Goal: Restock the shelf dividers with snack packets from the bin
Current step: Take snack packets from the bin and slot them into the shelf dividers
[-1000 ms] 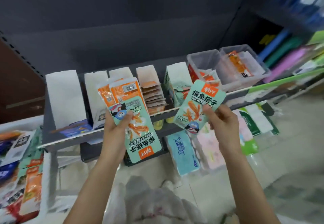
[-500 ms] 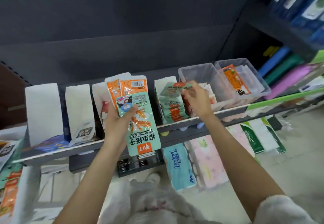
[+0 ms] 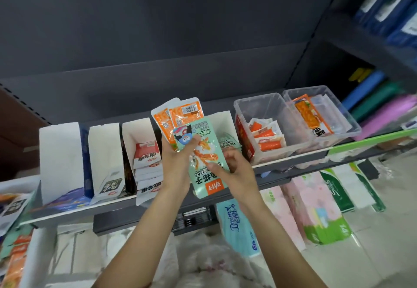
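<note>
left hand (image 3: 174,166) is gripping a fan of snack packets (image 3: 198,143) upright over the shelf dividers (image 3: 103,152); right hand (image 3: 234,175) at its 3 o'clock is pinching the green packet (image 3: 208,175); fingers curled on its edge

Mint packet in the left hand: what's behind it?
Two orange packets fan out behind the mint packet, all held by the left hand. Their lower halves are covered; any further packets can't be seen.

mint-green snack packet (image 3: 204,161) upside down in front of the shelf, fanned over two orange packets (image 3: 177,116) with a barcode showing, white cardboard shelf dividers (image 3: 103,152) in a row, some holding stacked white-and-red packets (image 3: 147,168), mint packets (image 3: 228,143) behind
</note>
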Demonstrator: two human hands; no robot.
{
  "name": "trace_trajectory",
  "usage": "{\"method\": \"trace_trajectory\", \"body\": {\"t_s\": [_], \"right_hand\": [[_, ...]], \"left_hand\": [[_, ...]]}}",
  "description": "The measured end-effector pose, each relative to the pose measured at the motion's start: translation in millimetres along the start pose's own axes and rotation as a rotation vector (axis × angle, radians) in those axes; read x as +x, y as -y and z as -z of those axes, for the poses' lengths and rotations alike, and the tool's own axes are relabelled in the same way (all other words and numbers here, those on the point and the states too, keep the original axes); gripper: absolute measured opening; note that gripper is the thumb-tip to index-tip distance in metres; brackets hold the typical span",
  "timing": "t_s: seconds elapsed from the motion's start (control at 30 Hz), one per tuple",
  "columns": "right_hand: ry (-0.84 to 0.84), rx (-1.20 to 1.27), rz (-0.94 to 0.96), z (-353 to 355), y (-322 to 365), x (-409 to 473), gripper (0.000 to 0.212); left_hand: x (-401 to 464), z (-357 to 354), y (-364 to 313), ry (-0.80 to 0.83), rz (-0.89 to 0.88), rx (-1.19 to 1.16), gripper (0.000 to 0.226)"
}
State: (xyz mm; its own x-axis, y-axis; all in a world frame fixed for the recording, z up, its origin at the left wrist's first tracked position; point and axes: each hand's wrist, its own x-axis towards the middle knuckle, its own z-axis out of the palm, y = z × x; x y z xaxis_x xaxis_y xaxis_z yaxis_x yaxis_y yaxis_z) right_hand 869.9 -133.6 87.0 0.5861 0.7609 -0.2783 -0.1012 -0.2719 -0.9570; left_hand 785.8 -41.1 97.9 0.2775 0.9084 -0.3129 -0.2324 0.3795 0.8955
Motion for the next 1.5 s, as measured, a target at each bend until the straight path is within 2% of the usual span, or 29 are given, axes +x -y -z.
{"method": "trace_trajectory", "body": {"t_s": [0.1, 0.23, 0.33, 0.4, 0.47, 0.57, 0.67, 0.73, 0.83, 0.93, 1.03, 1.17, 1.27, 1.3, 1.37, 1.43, 1.5], "right_hand": [[0.008, 0.071, -0.002, 9.2, 0.1, 1.0, 0.014], [0.051, 0.1, -0.028, 25.3, 6.7, 4.4, 0.014], [-0.136, 0.204, 0.007, 40.6, 17.7, 11.7, 0.02], [-0.234, 0.145, 0.093, 53.6, 26.0, 19.4, 0.032], [-0.211, -0.148, 0.211, 61.5, 36.8, 30.2, 0.036], [-0.187, -0.789, 0.405, 58.0, 51.5, 50.8, 0.03], [-0.151, -1.224, 0.563, 40.4, 60.7, 63.6, 0.028], [-0.101, -1.432, 0.611, 25.5, 62.8, 67.1, 0.031], [-0.053, -1.598, 0.627, 6.6, 60.6, 70.7, 0.036], [-0.024, -1.765, 0.615, -1.0, 54.0, 76.5, 0.031], [-0.004, -1.777, 0.56, 0.0, 50.1, 77.4, 0.027], [0.047, -1.724, 0.577, -4.8, 47.8, 83.7, 0.028], [0.319, -1.316, 0.423, -4.8, 44.8, 78.7, 0.062], [0.358, -1.204, 0.456, -6.1, 44.7, 72.1, 0.073], [0.291, -1.211, 0.659, -14.9, 39.3, 57.8, 0.087], [0.119, -1.205, 0.835, -24.9, 26.9, 51.6, 0.081], [0.0, -1.12, 0.901, -31.8, 20.0, 50.5, 0.07]], "left_hand": [[2.3, -1.3, 1.1, 0.076, 0.026, -0.056, 0.041], [6.7, 0.9, 2.0, 0.063, 0.023, 0.008, 0.032], [13.6, 6.4, -2.0, 0.029, -0.018, 0.024, 0.032], [19.1, 13.9, -6.0, 0.011, -0.08, 0.101, 0.034], [23.9, 23.5, -8.5, 0.011, -0.137, 0.216, 0.032], [28.6, 38.8, -9.1, 0.023, -0.18, 0.322, 0.021], [29.3, 51.3, -9.8, 0.018, -0.193, 0.348, 0.026], [27.8, 58.5, -10.5, 0.025, -0.186, 0.343, 0.03], [24.7, 65.0, -13.6, 0.024, -0.195, 0.373, 0.025], [23.4, 69.0, -16.6, 0.013, -0.193, 0.39, 0.029], [24.4, 72.9, -16.7, 0.003, -0.155, 0.367, 0.028], [24.7, 71.7, -16.4, 0.008, -0.074, 0.321, 0.027], [25.1, 68.2, -15.5, 0.013, 0.019, 0.238, 0.024], [25.8, 67.3, -15.5, 0.009, 0.053, 0.205, 0.025], [26.8, 65.4, -17.1, 0.006, 0.105, 0.148, 0.03], [28.5, 64.4, -19.2, 0.024, 0.102, 0.164, 0.029], [29.6, 65.2, -21.1, 0.041, 0.083, 0.208, 0.026]]}}
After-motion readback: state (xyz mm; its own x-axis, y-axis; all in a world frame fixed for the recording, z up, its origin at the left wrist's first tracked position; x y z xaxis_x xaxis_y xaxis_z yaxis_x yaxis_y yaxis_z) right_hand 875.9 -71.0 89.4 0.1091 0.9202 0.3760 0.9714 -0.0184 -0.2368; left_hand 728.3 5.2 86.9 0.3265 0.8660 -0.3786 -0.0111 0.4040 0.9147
